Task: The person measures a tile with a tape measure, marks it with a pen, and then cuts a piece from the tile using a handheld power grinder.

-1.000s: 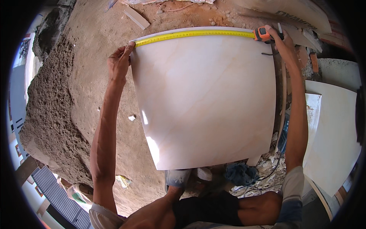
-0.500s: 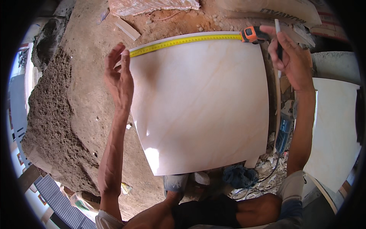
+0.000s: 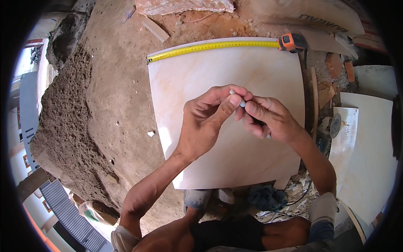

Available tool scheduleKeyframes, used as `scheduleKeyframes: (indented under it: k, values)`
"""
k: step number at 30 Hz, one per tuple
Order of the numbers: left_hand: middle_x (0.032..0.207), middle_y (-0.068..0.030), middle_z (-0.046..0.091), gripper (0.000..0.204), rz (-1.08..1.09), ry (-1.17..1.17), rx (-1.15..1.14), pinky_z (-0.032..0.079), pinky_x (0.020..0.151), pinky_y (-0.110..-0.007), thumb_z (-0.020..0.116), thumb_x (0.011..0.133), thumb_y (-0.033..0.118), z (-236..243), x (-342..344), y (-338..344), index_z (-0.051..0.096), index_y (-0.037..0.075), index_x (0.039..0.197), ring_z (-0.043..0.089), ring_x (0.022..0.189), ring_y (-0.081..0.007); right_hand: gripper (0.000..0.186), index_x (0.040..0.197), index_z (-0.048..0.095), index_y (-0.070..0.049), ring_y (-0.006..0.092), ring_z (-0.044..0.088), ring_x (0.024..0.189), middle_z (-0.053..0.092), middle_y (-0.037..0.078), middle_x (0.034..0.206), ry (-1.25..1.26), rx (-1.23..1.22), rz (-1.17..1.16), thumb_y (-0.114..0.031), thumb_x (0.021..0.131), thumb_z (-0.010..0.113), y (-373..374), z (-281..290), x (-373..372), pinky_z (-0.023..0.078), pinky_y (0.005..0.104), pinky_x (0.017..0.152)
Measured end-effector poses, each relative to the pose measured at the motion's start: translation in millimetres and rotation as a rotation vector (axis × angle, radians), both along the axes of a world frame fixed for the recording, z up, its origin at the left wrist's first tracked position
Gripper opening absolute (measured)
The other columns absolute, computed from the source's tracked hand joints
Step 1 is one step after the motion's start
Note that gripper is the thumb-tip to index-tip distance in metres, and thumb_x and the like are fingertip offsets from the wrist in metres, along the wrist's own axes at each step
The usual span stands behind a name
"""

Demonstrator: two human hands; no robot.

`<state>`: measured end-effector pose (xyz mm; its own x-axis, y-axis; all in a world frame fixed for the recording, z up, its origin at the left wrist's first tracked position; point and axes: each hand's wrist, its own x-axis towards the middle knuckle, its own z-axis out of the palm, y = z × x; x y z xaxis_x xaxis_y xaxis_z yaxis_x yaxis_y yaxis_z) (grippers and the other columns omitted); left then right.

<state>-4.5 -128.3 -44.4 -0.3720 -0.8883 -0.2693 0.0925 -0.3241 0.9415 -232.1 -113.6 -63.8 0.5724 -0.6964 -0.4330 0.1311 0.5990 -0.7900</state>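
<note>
White at the parts that show, the slim pen point(image 3: 242, 103) is tilted and mostly covered by fingers. Thumb and forefinger of the left hand point(image 3: 201, 122) pinch its upper end; the fingers of the right hand point(image 3: 275, 119) are clamped on its body, and its lower end shows below them. Both hands are above the middle of the pale tile point(image 3: 235, 164), which has faint peach veins. Along its far edge lies the yellow tape point(image 3: 218, 45), drawn out from the orange and black case point(image 3: 294, 42). Half a second ago, the hands were well apart near the tape's two ends, and only the right one held the pen; now they meet.
</note>
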Motion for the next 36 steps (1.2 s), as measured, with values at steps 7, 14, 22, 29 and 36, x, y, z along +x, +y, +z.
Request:
scheduleKeyframes:
  k: [7,14,22,29,36]
  values:
    - [0.122,-0.0055,0.083,0.030,0.576,-0.067,0.278,0.057,0.087,-0.026,0.078,0.109,0.038,16.3,35.9,-29.2,0.079,0.010,0.118,0.079,0.108,-0.0131,0.023,0.127,0.053,-0.005,0.0235,0.076,0.095,0.077,0.023,0.117,0.228,-0.731,-0.175,-0.027,0.120,0.056,16.8,14.5,5.3,0.059,0.0341,0.083]
    - [0.133,-0.0123,0.077,0.037,0.281,0.463,0.590,0.066,0.105,-0.030,0.075,0.110,0.035,0.4,3.2,16.6,0.068,0.005,0.130,0.079,0.115,-0.0164,0.021,0.132,0.042,-0.006,0.0476,0.079,0.114,0.063,0.045,0.144,-0.015,-0.945,-0.524,-0.023,0.122,0.047,-8.4,17.7,11.2,0.063,0.0593,0.106]
    - [0.130,-0.0133,0.077,0.044,0.340,0.434,0.670,0.068,0.100,-0.023,0.074,0.111,0.033,14.0,6.8,4.6,0.065,0.000,0.138,0.079,0.115,-0.0141,0.022,0.135,0.041,-0.005,0.0435,0.080,0.110,0.068,0.043,0.136,0.048,-0.997,-0.568,-0.022,0.123,0.045,-12.4,24.5,12.1,0.063,0.0564,0.105]
    - [0.123,-0.0117,0.079,0.038,0.361,0.400,0.631,0.066,0.104,-0.025,0.072,0.112,0.034,1.1,0.7,7.7,0.068,0.000,0.129,0.079,0.114,-0.0147,0.022,0.135,0.041,-0.004,0.0480,0.078,0.118,0.071,0.042,0.131,0.090,-1.170,-0.438,-0.019,0.121,0.049,-5.1,8.0,14.8,0.062,0.0559,0.107]
    - [0.122,-0.0103,0.079,0.032,0.317,0.450,0.708,0.067,0.102,-0.025,0.071,0.113,0.034,-16.2,-10.9,14.9,0.068,0.004,0.124,0.079,0.110,-0.0133,0.020,0.135,0.046,-0.003,0.0373,0.079,0.116,0.076,0.034,0.128,0.085,-1.009,-0.548,-0.011,0.119,0.054,-2.0,-9.6,27.9,0.061,0.0465,0.106]
